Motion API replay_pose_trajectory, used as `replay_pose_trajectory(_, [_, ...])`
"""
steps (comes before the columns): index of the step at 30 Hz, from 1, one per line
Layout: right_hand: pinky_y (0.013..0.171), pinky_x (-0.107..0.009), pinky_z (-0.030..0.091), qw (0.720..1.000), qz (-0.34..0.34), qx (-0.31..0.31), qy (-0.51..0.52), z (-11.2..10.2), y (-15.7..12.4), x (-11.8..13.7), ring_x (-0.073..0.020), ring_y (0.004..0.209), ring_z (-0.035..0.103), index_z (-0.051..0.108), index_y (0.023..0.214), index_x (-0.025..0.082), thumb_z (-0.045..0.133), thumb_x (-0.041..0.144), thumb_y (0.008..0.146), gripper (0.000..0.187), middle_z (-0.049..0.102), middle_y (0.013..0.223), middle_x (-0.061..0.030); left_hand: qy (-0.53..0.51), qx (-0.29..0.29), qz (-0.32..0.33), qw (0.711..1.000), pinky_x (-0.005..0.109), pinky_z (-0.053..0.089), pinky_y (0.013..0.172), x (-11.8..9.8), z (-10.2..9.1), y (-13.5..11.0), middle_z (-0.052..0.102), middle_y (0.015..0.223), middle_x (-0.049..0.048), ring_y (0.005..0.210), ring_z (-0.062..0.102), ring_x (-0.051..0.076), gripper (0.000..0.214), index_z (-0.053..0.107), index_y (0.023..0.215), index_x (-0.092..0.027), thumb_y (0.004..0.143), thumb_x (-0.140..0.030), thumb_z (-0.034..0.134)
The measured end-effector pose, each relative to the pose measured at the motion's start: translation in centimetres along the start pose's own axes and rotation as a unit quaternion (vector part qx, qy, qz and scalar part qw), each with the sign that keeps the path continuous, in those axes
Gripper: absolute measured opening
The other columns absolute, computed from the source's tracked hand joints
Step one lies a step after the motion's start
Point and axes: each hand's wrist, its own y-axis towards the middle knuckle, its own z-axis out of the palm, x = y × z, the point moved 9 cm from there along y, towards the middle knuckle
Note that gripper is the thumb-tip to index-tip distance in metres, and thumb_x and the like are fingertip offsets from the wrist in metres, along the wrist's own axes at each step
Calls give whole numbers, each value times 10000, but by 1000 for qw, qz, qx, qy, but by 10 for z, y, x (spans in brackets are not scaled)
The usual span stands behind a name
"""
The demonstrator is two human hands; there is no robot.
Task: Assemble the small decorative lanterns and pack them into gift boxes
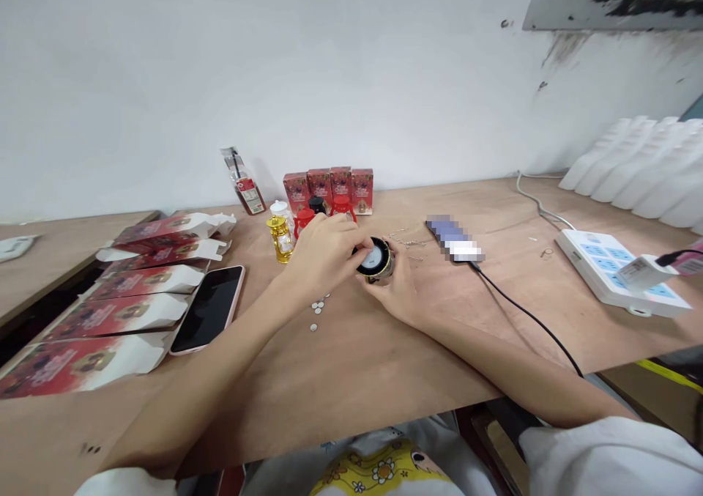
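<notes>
Tipped so its round base faces me, a small lantern (374, 258) with a black ring, a pale disc and a gold edge is held above the table. My right hand (402, 285) wraps round its side from the right. My left hand (328, 250) reaches in from the left, fingers pinched at the base's rim; whatever they pinch is hidden. Several silver coin-like discs (317, 307) lie on the table below my left hand. Behind that hand stand a gold lantern (282, 241), a white lantern (280, 209), a black one (317, 204) and two red lanterns (343, 206).
Red printed boxes (329, 183) stand near the wall beside a clear pouch (247, 188). Opened red boxes (82, 349) and a phone (211, 309) lie left. Right are a second phone (447, 236) on a black cable, thin metal pieces (406, 241), a power strip (615, 269) and white bottles (642, 163).
</notes>
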Motion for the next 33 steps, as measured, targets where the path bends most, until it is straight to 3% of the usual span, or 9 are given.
replay_pose_trajectory(8, [991,-505,445,1000,-9,-5,1,0,0,1,-272,1165,506,322,1269,219,717,332,705,697,493,1237,-123,72,-17,63,995,313,283,625,-8,0,-1,666,697,14,695,508,156,258,652,779,-188,912,-211,433])
replay_pose_trajectory(17, [983,-488,453,1000,-11,1,-7,0,0,1,-272,1141,509,331,1271,197,717,306,696,701,475,1206,-126,96,10,95,991,323,282,643,-14,2,-2,667,712,28,705,504,162,267,667,795,-185,912,-197,427])
replay_pose_trajectory(23, [968,-502,454,1000,-13,5,-18,2,-1,-1,-284,1140,507,327,1272,222,708,321,700,694,485,1202,-116,63,36,58,996,304,292,641,-5,8,1,676,720,21,720,527,164,196,662,777,-181,876,-169,493])
replay_pose_trajectory(29, [958,-502,448,998,-46,26,-32,5,-5,2,-281,1103,529,304,1302,241,695,318,707,716,477,1203,-114,-83,101,-31,991,244,350,611,10,7,1,671,714,-6,694,568,139,116,694,740,-209,800,-158,610])
replay_pose_trajectory(33, [926,-493,465,997,-58,30,-44,5,-6,3,-273,1076,538,291,1313,258,703,329,706,738,486,1173,-102,-142,116,-38,982,215,372,574,11,4,-2,691,722,-17,637,589,108,114,714,758,-214,798,-176,615])
